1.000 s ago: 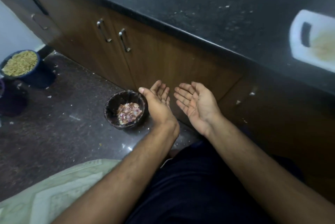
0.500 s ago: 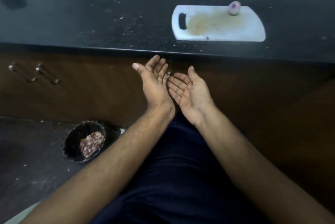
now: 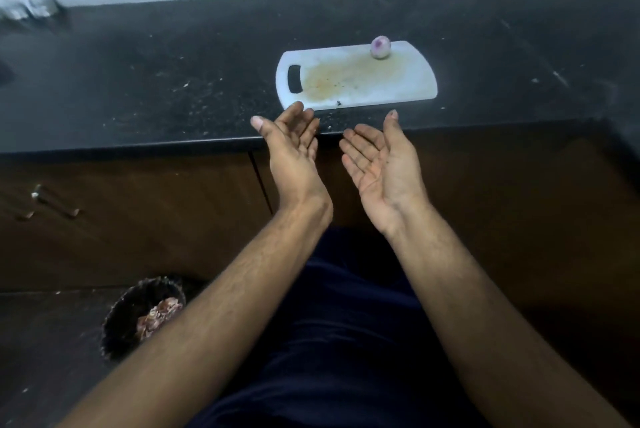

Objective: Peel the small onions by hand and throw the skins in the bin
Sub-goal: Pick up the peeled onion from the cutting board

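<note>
Black stone desk [image 3: 173,74] with a white cutting board [image 3: 356,76] on it, yellowish stain across the middle. One peeled small onion [image 3: 380,47] sits at the board's far edge, pale with a purple spot on top. Both hands hover at the desk's near edge, just in front of the board, holding nothing. Left hand [image 3: 294,154] is turned edge-on, thumb out to the left, fingers straight, tips reaching over the board's near left corner. Right hand [image 3: 382,164] is palm up, fingers relaxed and spread, thumb pointing toward the board. Hands are apart, not touching. Onion lies beyond both hands, well clear of the fingertips, closer in line with the right one. Dark bin [image 3: 138,317] stands on the floor below left, partly hidden by the left forearm, with pinkish onion skins [image 3: 157,317] inside. Brown cabinet doors [image 3: 138,220] under the desk, metal handles [image 3: 52,202] at left.
</note>
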Action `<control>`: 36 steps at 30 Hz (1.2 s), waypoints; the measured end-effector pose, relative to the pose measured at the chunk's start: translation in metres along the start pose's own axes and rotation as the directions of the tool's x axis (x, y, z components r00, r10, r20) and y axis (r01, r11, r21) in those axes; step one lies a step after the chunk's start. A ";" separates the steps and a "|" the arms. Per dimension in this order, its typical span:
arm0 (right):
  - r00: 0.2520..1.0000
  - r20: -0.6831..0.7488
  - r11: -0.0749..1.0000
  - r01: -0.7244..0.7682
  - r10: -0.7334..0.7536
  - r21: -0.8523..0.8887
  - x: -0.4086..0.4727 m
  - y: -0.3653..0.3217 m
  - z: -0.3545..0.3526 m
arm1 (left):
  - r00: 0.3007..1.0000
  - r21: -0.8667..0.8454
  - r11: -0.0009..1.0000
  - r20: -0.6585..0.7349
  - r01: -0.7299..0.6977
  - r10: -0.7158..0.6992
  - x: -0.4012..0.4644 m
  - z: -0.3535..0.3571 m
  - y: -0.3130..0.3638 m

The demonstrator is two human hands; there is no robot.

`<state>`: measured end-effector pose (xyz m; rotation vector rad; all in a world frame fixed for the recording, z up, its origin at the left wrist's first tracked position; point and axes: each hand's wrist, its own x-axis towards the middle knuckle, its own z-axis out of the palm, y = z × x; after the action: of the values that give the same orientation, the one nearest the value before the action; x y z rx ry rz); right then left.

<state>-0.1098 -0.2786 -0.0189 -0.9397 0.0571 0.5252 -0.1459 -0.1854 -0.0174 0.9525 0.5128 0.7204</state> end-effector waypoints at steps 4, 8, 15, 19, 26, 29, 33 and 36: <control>0.999 -0.036 0.999 0.017 -0.016 0.034 0.018 -0.028 0.001 | 1.000 0.018 1.000 0.007 0.014 -0.014 0.021 0.030 0.005; 0.998 -0.063 0.999 0.034 -0.032 0.028 0.054 -0.063 0.007 | 1.000 0.036 0.999 0.012 0.007 -0.007 0.058 0.070 0.010; 0.992 -0.112 0.998 0.046 -0.051 -0.046 0.152 -0.119 0.027 | 0.998 0.053 0.997 0.022 0.054 -0.055 0.147 0.140 0.002; 0.974 -0.183 0.973 0.092 -0.132 -0.209 0.192 -0.144 0.027 | 0.995 0.106 0.991 0.037 0.087 -0.091 0.183 0.168 0.000; 0.913 -0.204 0.567 0.036 -0.354 -0.823 0.219 -0.156 0.011 | 0.978 0.234 0.961 0.111 0.146 -0.176 0.191 0.176 0.007; 0.963 -0.056 0.262 0.016 -0.263 -0.965 0.223 -0.151 0.007 | 0.966 0.328 0.926 0.108 0.189 -0.236 0.189 0.166 0.007; 0.985 0.054 -0.001 0.054 -0.165 -0.999 0.236 -0.143 0.008 | 0.931 0.364 0.883 0.100 0.294 -0.352 0.200 0.159 0.010; 0.977 0.147 -0.129 0.128 -0.152 -0.983 0.242 -0.142 0.011 | 0.916 0.431 0.851 0.123 0.298 -0.383 0.207 0.160 0.012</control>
<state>0.1646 -0.2392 0.0296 -2.5419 -0.5655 0.2455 0.0954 -0.1136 0.0541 1.2665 0.6436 0.1842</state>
